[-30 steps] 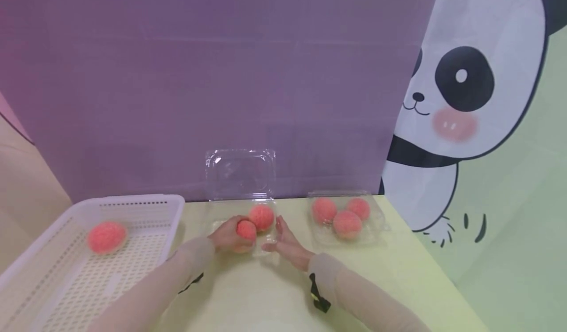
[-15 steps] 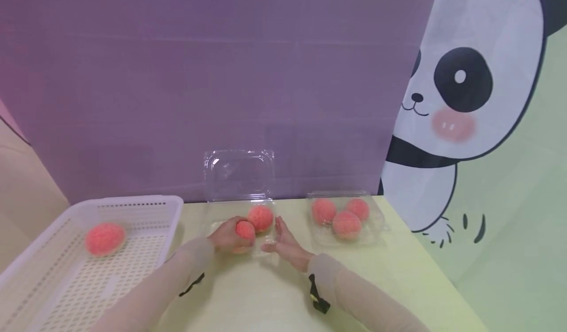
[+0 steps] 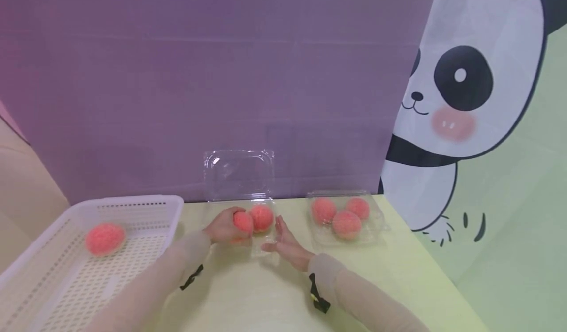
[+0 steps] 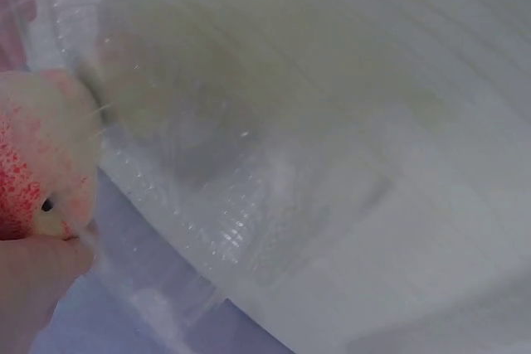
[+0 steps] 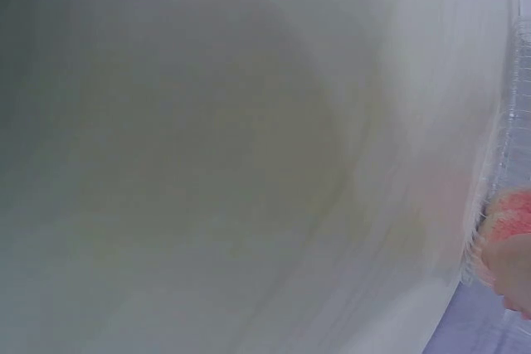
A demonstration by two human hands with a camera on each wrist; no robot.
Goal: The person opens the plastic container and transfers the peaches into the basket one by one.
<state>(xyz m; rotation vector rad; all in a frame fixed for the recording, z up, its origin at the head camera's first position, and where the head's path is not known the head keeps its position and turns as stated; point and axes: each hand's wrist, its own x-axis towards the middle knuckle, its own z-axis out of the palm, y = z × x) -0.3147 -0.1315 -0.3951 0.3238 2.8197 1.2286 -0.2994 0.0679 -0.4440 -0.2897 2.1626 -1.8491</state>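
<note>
In the head view my left hand (image 3: 225, 225) grips a pinkish-red peach (image 3: 242, 223) over the left part of a clear plastic clamshell box (image 3: 261, 247), whose lid (image 3: 240, 174) stands raised at the back. A second peach (image 3: 262, 218) sits in the box, right beside the held one. My right hand (image 3: 289, 247) lies along the box's right side, fingers extended and thumb apart, holding nothing. The left wrist view shows the held peach (image 4: 41, 155) with its pale, red-speckled skin and a small dark spot, my fingers against it.
A white perforated basket (image 3: 177, 219) stands at the left with one peach (image 3: 105, 239) in it. To the right is another clear clamshell (image 3: 323, 238) holding three peaches (image 3: 347, 224). Behind the pale yellow table (image 3: 266, 302) rises a purple backdrop (image 3: 239, 91).
My left hand has shifted slightly up and to the left with its peach, after staying almost still earlier. The right hand has stayed in place.
</note>
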